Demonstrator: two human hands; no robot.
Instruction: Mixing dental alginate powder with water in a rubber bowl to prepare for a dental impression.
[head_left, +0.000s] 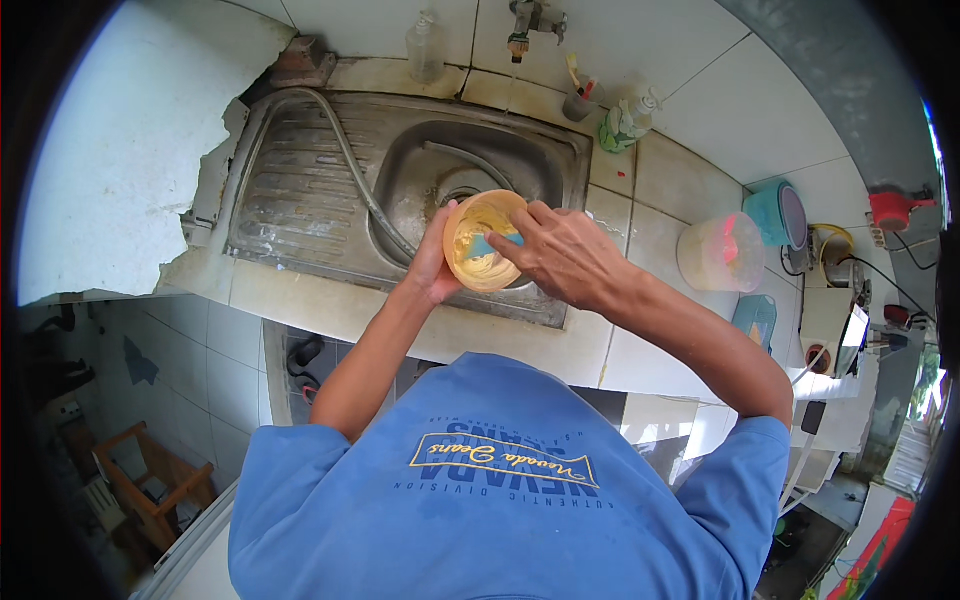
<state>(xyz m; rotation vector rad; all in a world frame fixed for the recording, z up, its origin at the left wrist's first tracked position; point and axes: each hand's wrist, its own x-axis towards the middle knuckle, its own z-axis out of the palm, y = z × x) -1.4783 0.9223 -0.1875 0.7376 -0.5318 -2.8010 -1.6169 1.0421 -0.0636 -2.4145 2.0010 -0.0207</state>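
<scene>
My left hand point(435, 257) grips the side of a pale orange bowl point(495, 200), held tilted over the front of the sink. Thick yellow, creamy stuff point(484, 268) is smeared round its inside. My right hand point(562, 252) reaches over the rim with fingers closed on a light-blue spatula point(482, 246), whose flat end touches the yellow stuff. Its handle is mostly hidden by my fingers.
Below the bowl lies a steel sink point(400, 150) with a grey hose point(345, 150) across it. A tap point(520, 35) juts from the wall. Bottles and a cup point(582, 100) line the back ledge. A clear tub point(712, 252) and teal container point(775, 215) stand right.
</scene>
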